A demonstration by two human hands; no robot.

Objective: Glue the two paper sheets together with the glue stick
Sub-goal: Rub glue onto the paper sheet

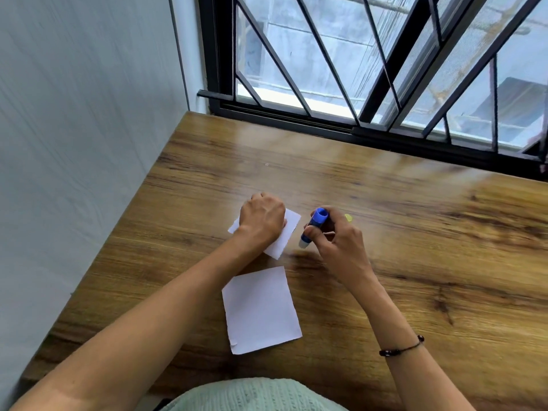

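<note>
Fingers (317, 232) of the right hand (341, 241) curled round the blue glue stick (314, 225), clamped on its barrel; stick tilted, pale tip down, just right of the far sheet. Whether the tip touches the table (415, 232) cannot be told. Left hand (262, 219) rests knuckles-up on the far paper sheet (284, 235); its fingers are tucked under and out of sight, so their state cannot be told.

Count: two hands, two white paper sheets, one glue stick, one small yellow object (348, 218).

Near paper sheet (261, 310) lies flat and apart from the far one, between the forearms, roughly square, edges slightly uneven, one near-left corner curled. Far sheet mostly covered by the left hand and wrist; only its right part and a left corner show, near edge ragged.

Yellow object sits behind the right hand, mostly hidden; likely a cap, not certain.

Table: brown wood-grain surface, glossy far side. Dark cord bracelet (401, 348) with beads on the right wrist. Pale green knitted garment (255, 396) cut off at the near edge. Black metal window grille (370, 69) at the far side, white wall (89, 114) left.
</note>
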